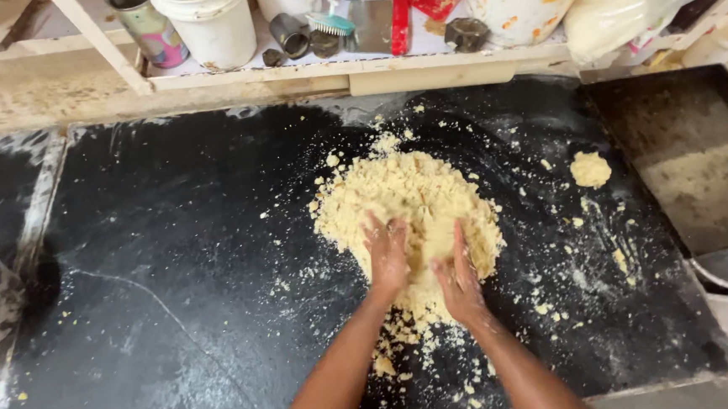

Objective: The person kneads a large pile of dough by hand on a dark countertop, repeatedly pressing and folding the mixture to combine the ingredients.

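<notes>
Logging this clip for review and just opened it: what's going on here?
A person is working a crumbly yellow dough pile on a black worktop with both bare hands. The left hand and right hand press flat into the pile's near side, fingers spread. Crumbs lie scattered around, and a small separate lump sits to the right. A dark metal tray rests at the right edge, white buckets on the shelf behind.

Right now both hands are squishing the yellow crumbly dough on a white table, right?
Not quite. In the head view the table is black, not white. Both the left hand and the right hand are pressing into the yellow crumbly dough.
</notes>
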